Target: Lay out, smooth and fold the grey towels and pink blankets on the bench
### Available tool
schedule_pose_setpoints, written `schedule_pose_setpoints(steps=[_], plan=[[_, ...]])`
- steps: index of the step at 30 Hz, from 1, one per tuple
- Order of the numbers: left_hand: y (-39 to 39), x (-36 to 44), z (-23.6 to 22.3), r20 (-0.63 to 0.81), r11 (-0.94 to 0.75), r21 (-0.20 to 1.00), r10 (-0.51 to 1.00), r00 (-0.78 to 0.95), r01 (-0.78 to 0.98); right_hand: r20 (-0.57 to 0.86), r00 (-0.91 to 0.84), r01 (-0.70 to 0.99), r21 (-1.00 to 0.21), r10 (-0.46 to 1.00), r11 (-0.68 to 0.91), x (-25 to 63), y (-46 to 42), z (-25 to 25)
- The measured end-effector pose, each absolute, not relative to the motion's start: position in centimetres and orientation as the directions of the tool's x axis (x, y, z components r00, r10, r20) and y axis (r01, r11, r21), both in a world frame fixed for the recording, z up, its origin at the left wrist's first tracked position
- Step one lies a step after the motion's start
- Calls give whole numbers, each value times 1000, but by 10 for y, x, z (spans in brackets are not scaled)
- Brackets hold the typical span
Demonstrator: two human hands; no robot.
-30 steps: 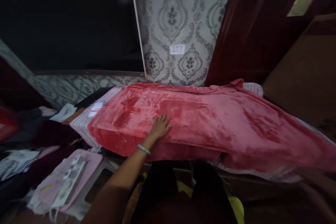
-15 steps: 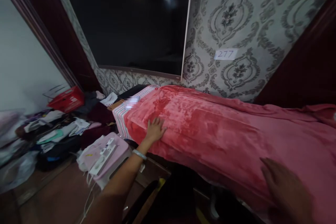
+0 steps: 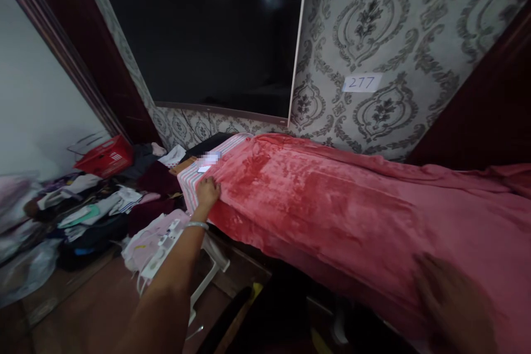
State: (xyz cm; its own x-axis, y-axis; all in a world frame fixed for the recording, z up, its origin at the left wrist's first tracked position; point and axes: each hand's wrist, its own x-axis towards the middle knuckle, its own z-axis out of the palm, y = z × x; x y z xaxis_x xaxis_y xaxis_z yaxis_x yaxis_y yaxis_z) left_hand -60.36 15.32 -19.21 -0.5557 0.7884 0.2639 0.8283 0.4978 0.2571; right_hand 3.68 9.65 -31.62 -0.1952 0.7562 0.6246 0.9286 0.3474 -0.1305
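Note:
A red plush blanket (image 3: 315, 193) is spread over a long, low surface, with wrinkles along its far side. My left hand (image 3: 208, 192) is at the blanket's left end, its fingers curled on the cloth at the edge. A striped cloth (image 3: 188, 185) shows from beneath the blanket there, just left of the hand. A small white paper (image 3: 207, 163), partly blurred, lies just beyond my fingers. My right hand (image 3: 452, 298) rests with fingers stretched out on the blanket at the lower right; it is dim and somewhat smeared.
A large television (image 3: 207, 38) hangs behind the blanket. Clothes (image 3: 95, 210) and a red basket (image 3: 108, 157) are heaped at the left. A power strip (image 3: 166, 243) sits on a pink-topped stool (image 3: 145, 240) near my left forearm. A paper marked 277 (image 3: 362, 83) is on the wall.
My left hand has slid left along the blanket to its end, and its spread fingers have curled. My right hand has stayed almost in place. The view has shifted slightly.

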Motion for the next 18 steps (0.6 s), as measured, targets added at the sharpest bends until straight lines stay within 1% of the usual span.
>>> schedule_pose_setpoints(steps=[2, 5, 7, 10, 14, 16, 18], plan=[[158, -612, -188, 252, 517, 294, 769, -587, 804, 627, -251, 921, -81, 738, 382, 17, 86, -315], [165, -624, -184, 207, 527, 361, 759, -617, 769, 584, -374, 893, 17, 721, 450, -17, 70, -312], [169, -630, -181, 172, 533, 382, 762, -625, 755, 573, -394, 893, 54, 719, 446, -33, 64, -311], [173, -638, -176, 141, 542, 409, 757, -638, 734, 597, -375, 902, 59, 709, 427, -39, 65, -313], [174, -644, -170, 135, 532, 460, 749, -648, 711, 639, -373, 891, 46, 673, 451, -31, 71, -318], [173, -646, -168, 140, 521, 491, 744, -653, 699, 660, -373, 877, 22, 653, 479, -27, 74, -318], [171, -647, -165, 148, 504, 521, 741, -655, 688, 673, -350, 868, -28, 652, 495, -23, 76, -314]])
